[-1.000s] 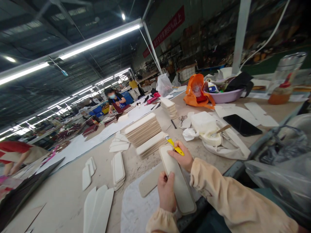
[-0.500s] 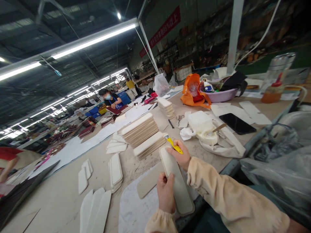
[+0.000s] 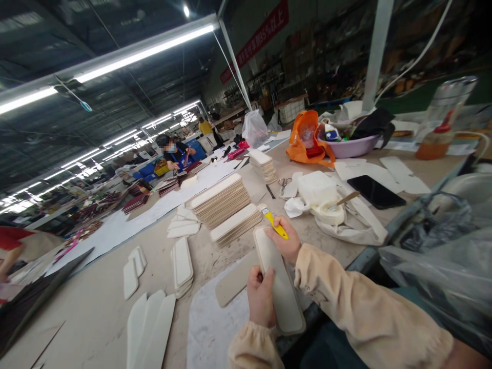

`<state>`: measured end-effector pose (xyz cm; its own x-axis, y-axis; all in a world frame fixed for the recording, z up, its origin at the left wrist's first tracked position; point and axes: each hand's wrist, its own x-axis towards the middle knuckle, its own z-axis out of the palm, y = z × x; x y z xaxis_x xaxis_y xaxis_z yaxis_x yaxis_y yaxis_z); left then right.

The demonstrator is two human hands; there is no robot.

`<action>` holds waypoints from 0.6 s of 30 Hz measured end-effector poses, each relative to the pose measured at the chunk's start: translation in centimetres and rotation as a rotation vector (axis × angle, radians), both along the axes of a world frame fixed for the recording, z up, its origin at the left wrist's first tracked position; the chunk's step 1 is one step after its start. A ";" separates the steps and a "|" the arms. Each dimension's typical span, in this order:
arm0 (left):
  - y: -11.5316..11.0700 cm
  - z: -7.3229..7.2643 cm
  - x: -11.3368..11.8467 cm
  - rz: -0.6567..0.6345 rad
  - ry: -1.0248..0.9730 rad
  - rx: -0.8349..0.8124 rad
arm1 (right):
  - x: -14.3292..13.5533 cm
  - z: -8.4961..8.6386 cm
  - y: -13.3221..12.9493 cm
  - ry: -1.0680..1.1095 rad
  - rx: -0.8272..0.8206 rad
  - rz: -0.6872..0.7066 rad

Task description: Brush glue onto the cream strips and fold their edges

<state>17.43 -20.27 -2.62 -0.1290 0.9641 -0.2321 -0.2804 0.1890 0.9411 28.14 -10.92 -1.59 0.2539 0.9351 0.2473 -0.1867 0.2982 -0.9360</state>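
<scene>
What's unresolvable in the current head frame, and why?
Head view: left hand, fingertips besides the thumb's, behind pale panel.
Head view: yellow brush, whether bristles are wet, too small.
Head view: purple basin, floor, hidden by its contents.
Head view: person in red, head, cut off by left edge.
Head view: banner, leftmost lettering, blurred.

The hands point(image 3: 274, 269) hold a pale panel point(image 3: 282, 292) and a yellow-handled brush point(image 3: 275, 224).

– Where does the head camera look from?
– The wearer's head, facing forward and down over the worktable point(image 3: 100, 302), its frame slanted.
– How near?
– Close above the left hand point(image 3: 262, 300) and right hand point(image 3: 287, 242), with the ceiling point(image 3: 126, 56) far beyond
</scene>
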 end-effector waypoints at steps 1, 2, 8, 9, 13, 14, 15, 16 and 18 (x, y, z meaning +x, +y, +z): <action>0.0 0.0 0.0 0.002 -0.007 -0.007 | 0.0 0.0 0.0 -0.003 -0.002 -0.006; 0.0 0.0 0.0 0.005 -0.013 -0.012 | 0.0 0.0 0.0 -0.009 -0.002 -0.009; 0.1 -0.2 -0.2 0.008 -0.023 -0.014 | 0.0 0.3 -0.1 -0.019 -0.013 0.020; 0.1 -0.3 -0.3 0.008 -0.019 -0.010 | -0.1 0.3 -0.1 -0.011 -0.015 0.024; 0.0 -0.6 -0.4 -0.001 -0.016 -0.001 | -0.2 0.4 0.0 0.100 -0.059 0.046; 0.0 -0.6 -0.4 -0.003 -0.023 -0.001 | -0.3 0.6 0.0 0.146 -0.074 0.061; 0.0 -0.6 -0.4 -0.004 -0.035 -0.001 | -0.2 0.8 0.0 0.187 -0.086 0.077; -0.1 -0.5 -0.4 -0.006 -0.052 0.000 | -0.2 1.0 0.0 0.234 -0.100 0.105; -0.1 -0.2 -0.5 -0.006 -0.093 0.005 | 0.1 1.7 0.0 0.326 -0.136 0.188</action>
